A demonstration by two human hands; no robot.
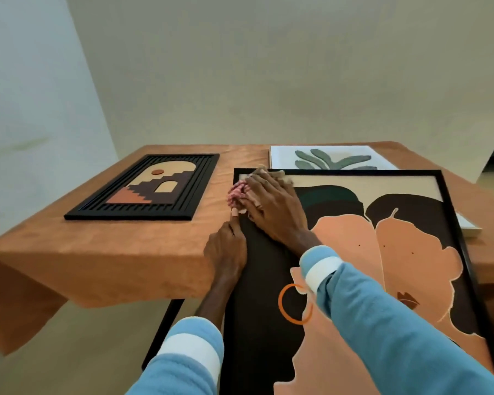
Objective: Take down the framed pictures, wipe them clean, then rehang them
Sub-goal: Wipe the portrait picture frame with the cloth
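Progress: the take-down stage looks complete as far as is visible. No frame hangs on the wall beyond the hands, and all the pictures lie flat on the table (97, 252). Wiping is under way and rehanging has not begun.

The large framed picture (411, 252) lies directly under both hands. The right hand (271, 203) lies flat with fingers spread, pressing the cloth (236, 193) onto its far left corner. The left hand (226, 249) appears to grip the left rail, index finger straight along it. Whether the other two frames have been wiped cannot be told.

Count:
- One table.
- Three framed pictures: the large one, the arch picture (146, 186) left of the hands, and the leaf picture (325, 159) just beyond the right hand, partly under the large frame.
- One cloth.
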